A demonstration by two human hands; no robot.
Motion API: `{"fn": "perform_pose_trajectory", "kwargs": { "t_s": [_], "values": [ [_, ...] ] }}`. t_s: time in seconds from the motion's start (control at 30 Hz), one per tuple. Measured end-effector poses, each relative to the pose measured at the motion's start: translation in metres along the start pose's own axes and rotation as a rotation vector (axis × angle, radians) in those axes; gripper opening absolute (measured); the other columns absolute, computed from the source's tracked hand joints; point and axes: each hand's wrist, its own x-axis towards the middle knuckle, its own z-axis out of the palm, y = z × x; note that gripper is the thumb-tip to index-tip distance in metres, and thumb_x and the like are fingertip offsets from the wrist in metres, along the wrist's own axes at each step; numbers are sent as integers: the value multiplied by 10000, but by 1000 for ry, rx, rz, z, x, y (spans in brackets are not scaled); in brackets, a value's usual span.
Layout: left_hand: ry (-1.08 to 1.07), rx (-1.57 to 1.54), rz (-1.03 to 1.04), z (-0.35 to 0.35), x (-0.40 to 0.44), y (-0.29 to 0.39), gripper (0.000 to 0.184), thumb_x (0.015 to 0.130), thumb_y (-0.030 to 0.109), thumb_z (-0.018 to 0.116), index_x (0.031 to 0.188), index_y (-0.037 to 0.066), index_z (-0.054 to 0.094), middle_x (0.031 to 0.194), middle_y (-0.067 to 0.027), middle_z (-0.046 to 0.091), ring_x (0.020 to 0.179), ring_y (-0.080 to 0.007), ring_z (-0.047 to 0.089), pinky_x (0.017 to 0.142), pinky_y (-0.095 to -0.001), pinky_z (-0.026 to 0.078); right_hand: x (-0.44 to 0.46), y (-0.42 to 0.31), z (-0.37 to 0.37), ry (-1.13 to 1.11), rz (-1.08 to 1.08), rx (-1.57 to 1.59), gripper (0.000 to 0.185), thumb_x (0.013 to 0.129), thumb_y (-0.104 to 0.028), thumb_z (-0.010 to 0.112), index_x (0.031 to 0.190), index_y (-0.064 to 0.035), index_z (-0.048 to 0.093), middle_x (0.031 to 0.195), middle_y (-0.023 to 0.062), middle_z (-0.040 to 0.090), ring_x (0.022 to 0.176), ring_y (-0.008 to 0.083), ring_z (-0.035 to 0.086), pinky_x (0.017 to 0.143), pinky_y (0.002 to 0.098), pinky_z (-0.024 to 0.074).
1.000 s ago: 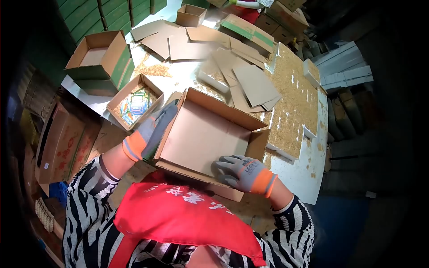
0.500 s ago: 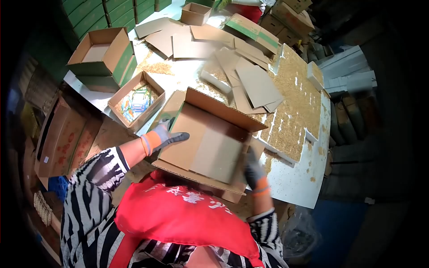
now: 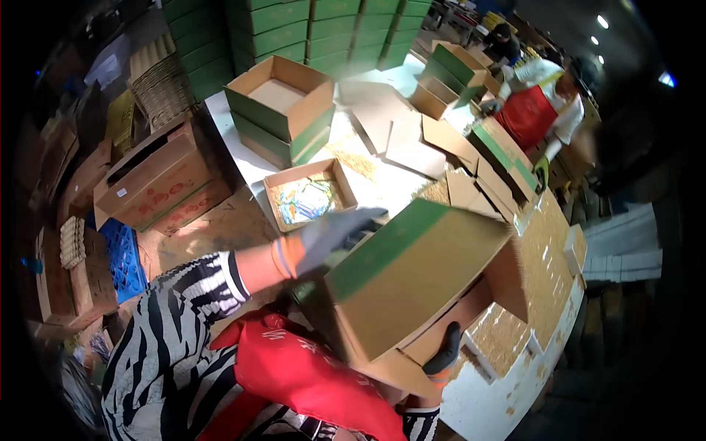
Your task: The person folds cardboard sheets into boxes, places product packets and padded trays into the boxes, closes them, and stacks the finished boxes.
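Note:
A brown cardboard box point(image 3: 423, 268) with a green band is tipped on its side over the table's near edge, its open side facing right. My right hand point(image 3: 443, 353), in a grey glove with an orange cuff, grips the box's lower right edge, thumb showing. Beside the upper left of the box is my left hand point(image 3: 331, 237), gloved alike and a little blurred. Its fingers stretch out flat toward the green band; whether they touch it I cannot tell. Just beyond it stands a small open box point(image 3: 346, 187) holding shavings and coloured packets.
Stacked open boxes point(image 3: 283, 132) stand behind, before piled green cartons point(image 3: 276, 33). Flat cardboard sheets point(image 3: 412, 147) and shavings-filled white trays point(image 3: 500, 338) cover much of the white table point(image 3: 485, 411). A person in a red apron point(image 3: 526, 117) is across it. A blue crate point(image 3: 121, 257) lies left.
The box has been tipped from lying open upward to on its side, its outer face now showing. My left hand has left its inside. The view has swung up, bringing people into sight.

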Motion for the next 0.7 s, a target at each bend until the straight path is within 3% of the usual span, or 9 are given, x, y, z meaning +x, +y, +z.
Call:
{"fn": "perform_pose_trajectory", "kwargs": {
  "t_s": [0.03,0.1,0.13,0.23,0.37,0.4,0.5,0.6,0.7],
  "values": [
    [45,-848,214,-12,13,-45,583,966,349,500,1383,-42,385,1340,-155,509,1260,-229,463,1065,-356,352,19,11,-9,20,-13,84,595,914,-308,562,1391,-2,380,1353,117,486,1179,258,509,980,345,434],
    [511,-608,401,-84,21,-61,401,1005,174,407,1333,-54,445,1329,-165,513,1244,-234,475,1070,-343,358,53,26,15,5,-96,131,574,942,-356,531,1351,30,418,1336,135,507,1178,258,520,980,346,440],
    [815,83,361,-131,18,-87,411,981,134,398,1358,-25,437,1366,-183,482,1274,-215,452,1097,-326,332,82,30,53,-38,-166,95,550,959,-364,508,1324,43,444,1322,151,521,1186,262,521,989,353,439],
    [1404,-85,460,-310,-2,-198,456,1008,262,394,1380,-2,417,1403,-151,448,1276,-214,443,1090,-328,315,159,47,143,-121,-153,175,491,956,-343,540,1281,21,488,1288,145,545,1161,251,537,977,375,460],
    [1066,-516,52,-404,-27,-185,720,977,577,292,1448,35,338,1430,-101,435,1335,-248,365,1116,-334,231,230,80,237,-303,178,291,556,921,-365,595,1289,33,471,1245,164,559,1118,275,556,976,407,469],
    [990,-537,-42,-404,-28,-173,780,963,617,264,1436,1,342,1438,-118,426,1350,-242,350,1108,-337,248,248,92,250,-359,237,195,628,967,-435,478,1366,48,428,1403,174,462,1265,285,462,1106,373,311],
    [646,-534,22,-431,-22,-233,797,964,617,276,1352,-60,438,1372,-142,491,1269,-223,444,1087,-308,299,294,137,296,-402,314,225,587,953,-390,526,1339,47,457,1370,167,496,1247,267,481,1090,375,339],
    [739,-243,13,-398,-15,-212,744,983,586,265,1299,-39,515,1223,-99,611,1147,-193,545,1063,-307,343,282,168,365,-115,-66,-65,452,892,-166,646,1286,14,516,1309,123,549,1229,221,505,1091,339,358],
    [930,-269,72,-371,-11,-210,688,1001,538,265,1311,-23,513,1261,-107,584,1184,-206,521,1068,-314,339,307,192,381,-238,51,-72,439,867,-138,674,1259,-6,528,1245,104,585,1196,209,524,1065,325,382]
  ]
}}
